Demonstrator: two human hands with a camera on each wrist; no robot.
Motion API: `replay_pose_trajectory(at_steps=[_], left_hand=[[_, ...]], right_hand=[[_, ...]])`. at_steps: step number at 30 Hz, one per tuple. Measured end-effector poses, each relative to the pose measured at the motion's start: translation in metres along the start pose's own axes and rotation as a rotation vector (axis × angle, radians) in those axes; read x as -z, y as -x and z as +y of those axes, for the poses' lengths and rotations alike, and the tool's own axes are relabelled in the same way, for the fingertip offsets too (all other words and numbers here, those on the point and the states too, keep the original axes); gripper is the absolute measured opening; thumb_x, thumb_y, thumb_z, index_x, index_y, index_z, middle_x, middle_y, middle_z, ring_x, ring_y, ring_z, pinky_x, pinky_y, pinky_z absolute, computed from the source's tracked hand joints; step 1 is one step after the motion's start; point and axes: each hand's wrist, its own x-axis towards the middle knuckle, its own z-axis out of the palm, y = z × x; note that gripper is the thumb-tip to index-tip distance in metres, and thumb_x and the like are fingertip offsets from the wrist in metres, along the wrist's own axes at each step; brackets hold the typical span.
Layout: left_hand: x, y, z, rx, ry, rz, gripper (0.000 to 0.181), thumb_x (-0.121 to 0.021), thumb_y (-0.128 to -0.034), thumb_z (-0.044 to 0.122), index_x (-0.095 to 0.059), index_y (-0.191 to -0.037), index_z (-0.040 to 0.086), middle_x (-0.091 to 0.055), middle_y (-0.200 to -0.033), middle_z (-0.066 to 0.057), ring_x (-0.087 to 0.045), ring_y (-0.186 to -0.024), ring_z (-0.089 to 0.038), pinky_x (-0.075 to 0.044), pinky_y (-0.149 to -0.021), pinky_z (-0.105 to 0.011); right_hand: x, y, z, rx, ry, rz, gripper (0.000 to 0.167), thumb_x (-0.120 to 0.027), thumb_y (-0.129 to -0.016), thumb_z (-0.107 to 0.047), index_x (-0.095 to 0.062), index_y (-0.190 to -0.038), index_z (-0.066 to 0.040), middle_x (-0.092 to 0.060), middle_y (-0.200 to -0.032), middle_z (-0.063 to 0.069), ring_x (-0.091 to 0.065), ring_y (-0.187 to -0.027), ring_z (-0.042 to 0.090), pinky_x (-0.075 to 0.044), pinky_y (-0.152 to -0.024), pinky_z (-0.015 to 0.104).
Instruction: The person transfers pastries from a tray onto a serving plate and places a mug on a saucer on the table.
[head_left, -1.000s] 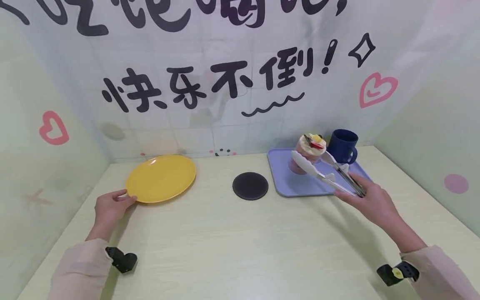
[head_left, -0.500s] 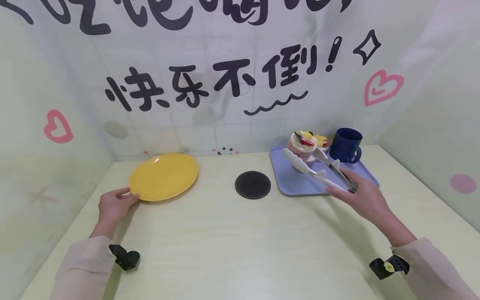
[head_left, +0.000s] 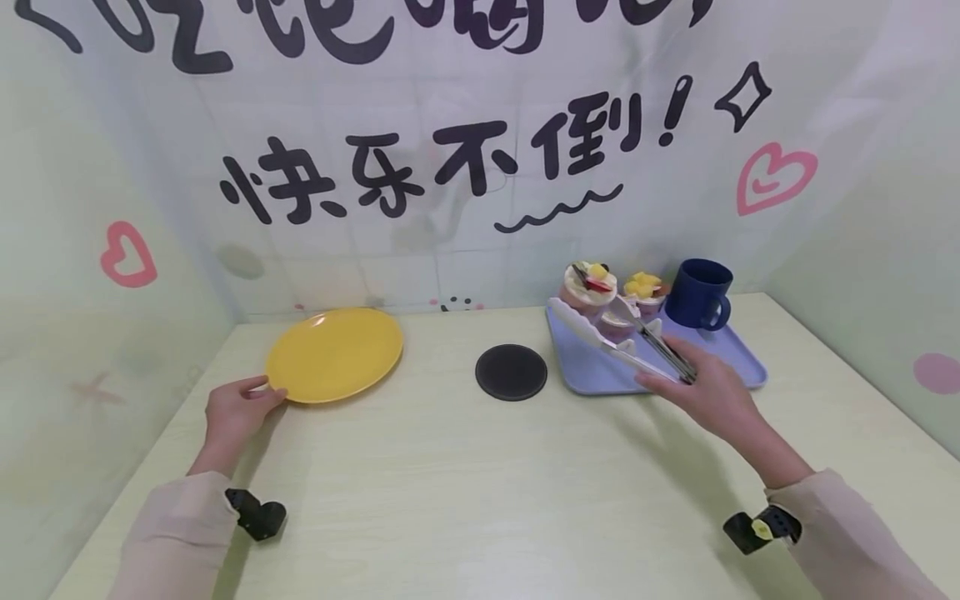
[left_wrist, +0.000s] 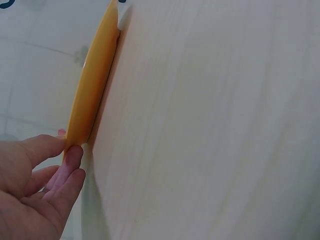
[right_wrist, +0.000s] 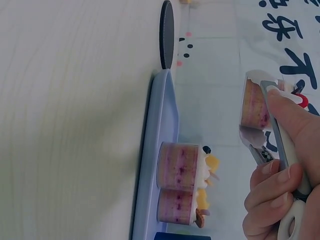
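Our left hand (head_left: pixel 240 412) pinches the yellow plate (head_left: pixel 334 354) near the far-left corner of the table (head_left: pixel 480 500); our right hand (head_left: pixel 712 392) grips tongs (head_left: pixel 585 327) angled forward-left, clasping a dessert cup (head_left: pixel 588 288) above the far-left corner of the tray (head_left: pixel 600 373), the plate well leftward past that black disc (head_left: pixel 512 372)!

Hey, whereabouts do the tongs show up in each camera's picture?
Head: the tongs are right of centre, in the right hand, a dessert cup between their tips.
Left wrist: not in it.
Right wrist: at the right side, running from mid-height to the bottom, the hand around them.
Shared landmark: the pale table, visible in all three.
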Motion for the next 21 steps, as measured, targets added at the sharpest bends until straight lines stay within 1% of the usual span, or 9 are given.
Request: replay_pose_trajectory(at_steps=[4, 5, 7, 11, 15, 16, 18, 21], left_hand=[[-0.001, 0.001, 0.001, 0.004, 0.002, -0.001, 0.060, -0.062, -0.0861, 0.026, -0.042, -0.131, -0.009, -0.054, -0.119, -0.027, -0.053, -0.106, -0.033, -0.041, -0.065, -0.018], [-0.001, 0.001, 0.001, 0.002, 0.003, -0.001, 0.060, -0.062, -0.0860, 0.026, -0.042, -0.131, -0.009, -0.054, -0.118, -0.027, -0.053, -0.106, -0.033, -0.042, -0.067, -0.020], [0.000, 0.001, 0.001, -0.007, -0.001, 0.000, 0.060, -0.063, -0.0857, 0.025, -0.043, -0.130, -0.010, -0.055, -0.117, -0.027, -0.053, -0.105, -0.033, -0.042, -0.068, -0.021], [0.000, 0.001, 0.001, -0.009, -0.005, -0.001, 0.060, -0.063, -0.0859, 0.026, -0.042, -0.130, -0.010, -0.055, -0.117, -0.028, -0.053, -0.105, -0.034, -0.043, -0.071, -0.024], [-0.001, 0.001, 0.001, -0.001, -0.008, 0.001, 0.059, -0.061, -0.0867, 0.025, -0.042, -0.131, -0.009, -0.053, -0.120, -0.027, -0.053, -0.108, -0.034, -0.043, -0.069, -0.021], [-0.001, 0.001, 0.000, -0.002, -0.007, 0.001, 0.059, -0.061, -0.0866, 0.025, -0.042, -0.131, -0.010, -0.053, -0.119, -0.028, -0.052, -0.108, -0.034, -0.044, -0.070, -0.023], [-0.001, 0.000, 0.000, -0.004, -0.009, 0.001, 0.059, -0.061, -0.0867, 0.024, -0.042, -0.131, -0.010, -0.054, -0.119, -0.028, -0.052, -0.108, -0.035, -0.044, -0.069, -0.022], [-0.001, 0.000, 0.001, -0.007, -0.008, 0.002, 0.059, -0.062, -0.0867, 0.024, -0.041, -0.130, -0.011, -0.054, -0.118, -0.029, -0.052, -0.107, -0.036, -0.047, -0.074, -0.028]], right_hand=[[-0.003, -0.002, -0.003, -0.004, -0.003, -0.005, 0.079, -0.064, -0.081, -0.048, -0.037, -0.139, -0.002, -0.041, -0.132, 0.030, -0.041, -0.116, 0.045, -0.037, -0.086, 0.056], [-0.004, -0.003, -0.003, -0.004, -0.004, -0.007, 0.079, -0.063, -0.081, -0.049, -0.037, -0.139, -0.001, -0.042, -0.132, 0.030, -0.041, -0.116, 0.045, -0.036, -0.086, 0.056], [-0.005, -0.004, -0.004, -0.006, -0.008, -0.012, 0.079, -0.063, -0.081, -0.049, -0.037, -0.139, -0.002, -0.042, -0.132, 0.029, -0.041, -0.116, 0.045, -0.036, -0.087, 0.056], [-0.009, -0.007, -0.005, -0.010, -0.015, -0.013, 0.079, -0.063, -0.081, -0.050, -0.037, -0.139, -0.003, -0.043, -0.131, 0.029, -0.044, -0.113, 0.042, -0.039, -0.083, 0.054], [-0.012, -0.010, -0.006, -0.006, -0.020, -0.014, 0.078, -0.063, -0.081, -0.050, -0.038, -0.138, -0.003, -0.044, -0.131, 0.028, -0.045, -0.112, 0.041, -0.040, -0.083, 0.052], [-0.013, -0.011, -0.006, -0.002, -0.020, -0.015, 0.078, -0.063, -0.081, -0.050, -0.039, -0.138, -0.003, -0.044, -0.131, 0.028, -0.045, -0.113, 0.041, -0.040, -0.084, 0.052], [-0.015, -0.012, -0.007, 0.005, -0.018, -0.018, 0.078, -0.063, -0.081, -0.050, -0.040, -0.138, -0.003, -0.046, -0.129, 0.028, -0.047, -0.109, 0.039, -0.041, -0.080, 0.050], [-0.017, -0.013, -0.009, 0.013, -0.009, -0.021, 0.078, -0.063, -0.081, -0.050, -0.040, -0.137, -0.003, -0.048, -0.127, 0.028, -0.050, -0.098, 0.035, -0.042, -0.072, 0.043]])
